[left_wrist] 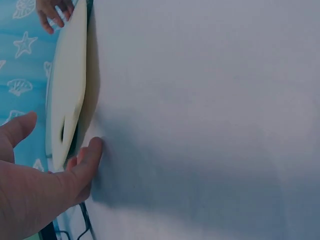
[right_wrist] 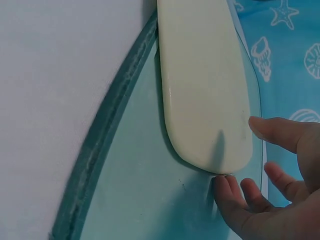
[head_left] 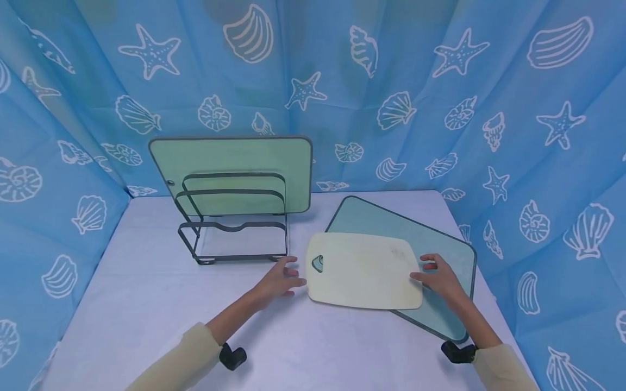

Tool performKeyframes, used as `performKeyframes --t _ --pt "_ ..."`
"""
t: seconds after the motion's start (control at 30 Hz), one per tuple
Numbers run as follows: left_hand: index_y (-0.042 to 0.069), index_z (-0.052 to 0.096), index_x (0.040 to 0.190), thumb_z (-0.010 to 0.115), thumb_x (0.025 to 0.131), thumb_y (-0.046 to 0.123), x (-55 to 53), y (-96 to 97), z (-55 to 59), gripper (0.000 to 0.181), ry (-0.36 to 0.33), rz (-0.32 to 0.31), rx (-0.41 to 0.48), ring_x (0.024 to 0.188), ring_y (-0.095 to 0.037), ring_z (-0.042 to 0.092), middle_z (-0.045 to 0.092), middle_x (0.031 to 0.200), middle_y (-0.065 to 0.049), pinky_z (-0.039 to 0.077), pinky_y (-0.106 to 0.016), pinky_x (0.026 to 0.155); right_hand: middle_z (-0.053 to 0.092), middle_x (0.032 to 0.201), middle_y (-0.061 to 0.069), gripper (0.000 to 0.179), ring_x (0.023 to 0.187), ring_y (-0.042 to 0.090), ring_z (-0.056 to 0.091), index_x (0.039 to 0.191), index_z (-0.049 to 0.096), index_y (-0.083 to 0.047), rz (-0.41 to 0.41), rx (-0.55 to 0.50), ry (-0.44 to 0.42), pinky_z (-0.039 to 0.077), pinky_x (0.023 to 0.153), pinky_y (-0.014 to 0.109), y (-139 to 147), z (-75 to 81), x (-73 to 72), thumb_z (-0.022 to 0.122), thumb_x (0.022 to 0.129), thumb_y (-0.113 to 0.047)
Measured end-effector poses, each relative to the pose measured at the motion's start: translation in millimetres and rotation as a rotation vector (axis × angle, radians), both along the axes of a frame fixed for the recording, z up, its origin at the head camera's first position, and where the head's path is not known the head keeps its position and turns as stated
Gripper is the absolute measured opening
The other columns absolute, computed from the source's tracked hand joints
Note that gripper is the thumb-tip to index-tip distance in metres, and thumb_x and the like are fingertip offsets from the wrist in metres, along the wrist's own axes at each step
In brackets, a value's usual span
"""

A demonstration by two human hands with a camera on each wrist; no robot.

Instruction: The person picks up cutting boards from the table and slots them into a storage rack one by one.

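Note:
A cream cutting board (head_left: 364, 271) with a cut-out handle hole at its left end lies partly on a larger green, dark-edged cutting board (head_left: 406, 224). My left hand (head_left: 279, 281) is beside the cream board's left end, thumb and fingers spread; in the left wrist view a small gap appears between the fingers and that end. At the opposite end is my right hand (head_left: 440, 277). In the right wrist view its fingertips (right_wrist: 220, 187) are at the board's rounded edge, the thumb close to the corner; I cannot tell how firmly they touch.
Left of the boards stands a dark wire rack (head_left: 244, 257), with another green cutting board (head_left: 235, 157) upright at its back. Everything rests on a white-covered table (head_left: 146, 304). A blue seashell-patterned curtain (head_left: 332, 54) encloses the back and sides.

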State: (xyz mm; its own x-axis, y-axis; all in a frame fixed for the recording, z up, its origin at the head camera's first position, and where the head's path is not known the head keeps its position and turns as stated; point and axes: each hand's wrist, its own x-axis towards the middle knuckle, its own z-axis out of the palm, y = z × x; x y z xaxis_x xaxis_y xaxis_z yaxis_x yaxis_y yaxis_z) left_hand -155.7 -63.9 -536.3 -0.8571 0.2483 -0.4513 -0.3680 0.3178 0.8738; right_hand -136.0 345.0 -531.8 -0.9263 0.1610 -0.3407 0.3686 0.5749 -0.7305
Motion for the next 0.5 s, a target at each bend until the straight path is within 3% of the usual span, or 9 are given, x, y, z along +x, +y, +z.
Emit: performKeyframes --t 0.27,0.5 --pt "0.008 0.037 0.151 0.079 0.085 0.012 -13.5 12.6 -2.6 0.078 -0.038 0.016 -0.025 0.103 -0.031 0.063 0.056 0.122 -0.016 0.059 -0.04 0.077 0.043 0.132 0.035 0.066 0.107 0.044 0.055 0.142 0.037 0.006 0.043 0.073 -0.04 0.051 0.091 0.052 1.2 1.0 -10.3 0.072 0.092 -0.02" --pt "0.008 0.032 0.154 0.079 0.084 0.014 -22.7 26.8 0.7 0.085 -0.029 0.006 -0.114 0.101 -0.028 0.061 0.056 0.121 -0.014 0.059 -0.036 0.072 0.048 0.121 0.031 0.073 0.094 0.035 0.057 0.141 0.037 0.011 0.081 0.126 -0.08 0.056 0.077 0.039 1.0 -4.0 -22.1 0.076 0.088 -0.019"
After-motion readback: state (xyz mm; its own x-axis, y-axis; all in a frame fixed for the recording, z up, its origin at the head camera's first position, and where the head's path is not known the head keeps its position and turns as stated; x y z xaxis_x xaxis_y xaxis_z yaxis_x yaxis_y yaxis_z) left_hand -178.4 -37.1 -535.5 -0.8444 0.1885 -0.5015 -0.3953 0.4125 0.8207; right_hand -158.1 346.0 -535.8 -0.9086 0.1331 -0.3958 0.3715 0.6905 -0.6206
